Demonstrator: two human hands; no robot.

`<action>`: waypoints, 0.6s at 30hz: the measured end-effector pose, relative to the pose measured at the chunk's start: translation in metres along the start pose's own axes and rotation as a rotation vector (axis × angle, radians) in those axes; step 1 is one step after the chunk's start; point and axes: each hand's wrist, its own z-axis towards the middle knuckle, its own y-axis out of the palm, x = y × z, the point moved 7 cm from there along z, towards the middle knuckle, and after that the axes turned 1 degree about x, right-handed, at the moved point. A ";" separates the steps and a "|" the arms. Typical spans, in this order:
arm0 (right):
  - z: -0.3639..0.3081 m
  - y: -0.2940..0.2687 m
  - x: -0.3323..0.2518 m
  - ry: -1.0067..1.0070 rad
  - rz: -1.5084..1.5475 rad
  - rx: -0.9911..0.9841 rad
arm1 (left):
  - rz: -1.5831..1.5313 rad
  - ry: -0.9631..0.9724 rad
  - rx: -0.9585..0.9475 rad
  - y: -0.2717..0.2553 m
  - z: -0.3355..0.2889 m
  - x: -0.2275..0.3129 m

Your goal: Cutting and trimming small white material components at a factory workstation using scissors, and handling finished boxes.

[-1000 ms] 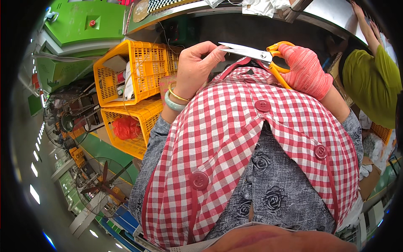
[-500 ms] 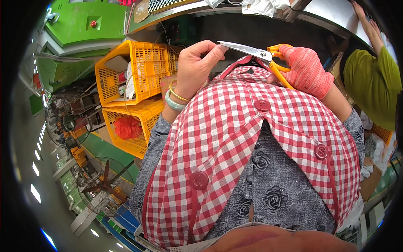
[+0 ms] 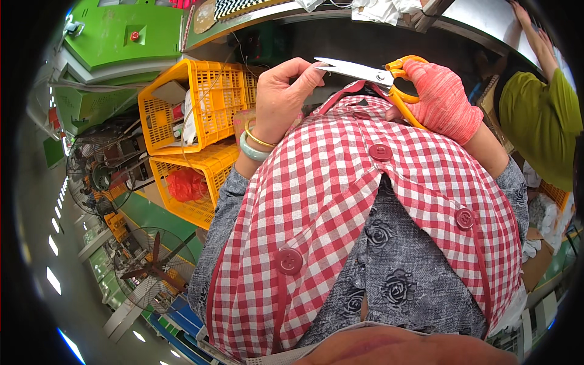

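My right hand (image 3: 447, 100), in a coral-red knit glove that leaves fingertips bare, grips a pair of scissors (image 3: 359, 71) by its orange handles. The silver blades point left and stand slightly apart. My left hand (image 3: 283, 91), bare, is closed in a pinch right by the blade tips. Whatever lies between its thumb and forefinger is too small or hidden to make out. A gold bangle and a pale green bangle (image 3: 252, 148) circle my left wrist. Both hands are held in front of my red-and-white checked apron (image 3: 316, 194).
Yellow plastic crates (image 3: 201, 85) stand to the left, one holding a red plastic bag (image 3: 184, 184). Green machinery (image 3: 115, 30) and standing fans (image 3: 152, 267) are farther left. A curved worktable edge (image 3: 274, 23) runs ahead. At right is a person in an olive-green top (image 3: 541, 115).
The scissor blades show a little farther apart than before. My left hand keeps its pinch near the tips, and both hands have hardly moved.
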 end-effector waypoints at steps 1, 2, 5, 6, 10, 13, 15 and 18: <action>0.000 0.001 0.002 0.010 -0.003 -0.006 | -0.019 -0.014 -0.014 0.001 0.001 -0.001; 0.001 0.000 0.002 0.010 -0.002 -0.007 | -0.039 -0.028 -0.027 0.002 0.001 -0.002; 0.002 -0.004 -0.003 -0.062 -0.029 0.027 | -0.058 -0.050 -0.012 0.002 0.002 -0.001; 0.002 -0.005 -0.006 -0.085 -0.025 0.038 | -0.058 -0.051 -0.010 0.001 0.002 -0.002; 0.002 -0.003 -0.005 -0.070 0.002 0.039 | -0.093 -0.080 -0.036 0.001 0.002 -0.005; 0.003 -0.001 -0.001 -0.081 -0.009 0.032 | -0.050 -0.070 -0.021 -0.001 0.001 -0.007; 0.001 0.005 0.003 -0.058 0.013 0.025 | -0.003 -0.058 -0.008 -0.001 0.001 -0.007; 0.002 0.003 0.000 -0.040 0.005 -0.001 | 0.066 0.019 0.013 -0.002 0.000 -0.004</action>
